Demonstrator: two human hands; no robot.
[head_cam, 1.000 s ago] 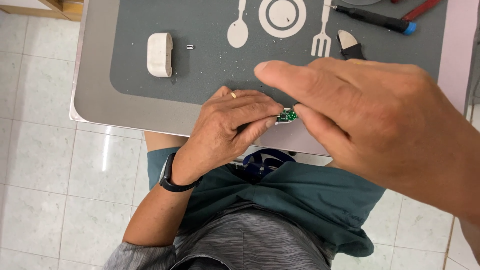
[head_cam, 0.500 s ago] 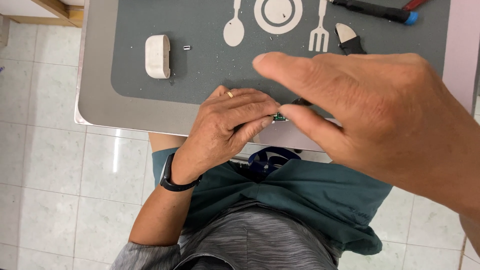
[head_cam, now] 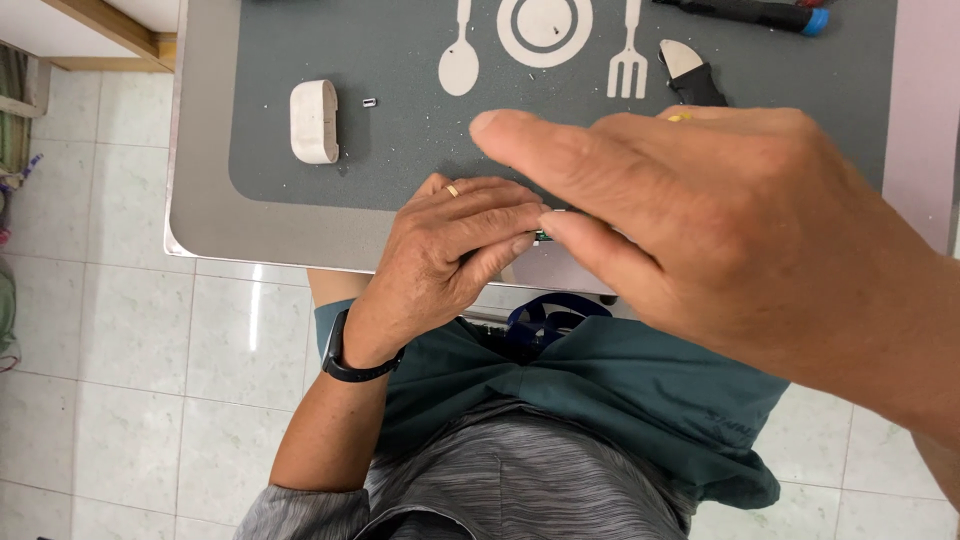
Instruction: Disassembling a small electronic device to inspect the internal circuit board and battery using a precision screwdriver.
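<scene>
Black wristband (gold ring)

Both hands pinch a small green part together.

A grey placemat printed with a white spoon, plate and fork covers the counter, bearing a white oval case with a tiny metal piece just beside it, and, at the far edge, a black blue-tipped tool near black cutters.
</scene>
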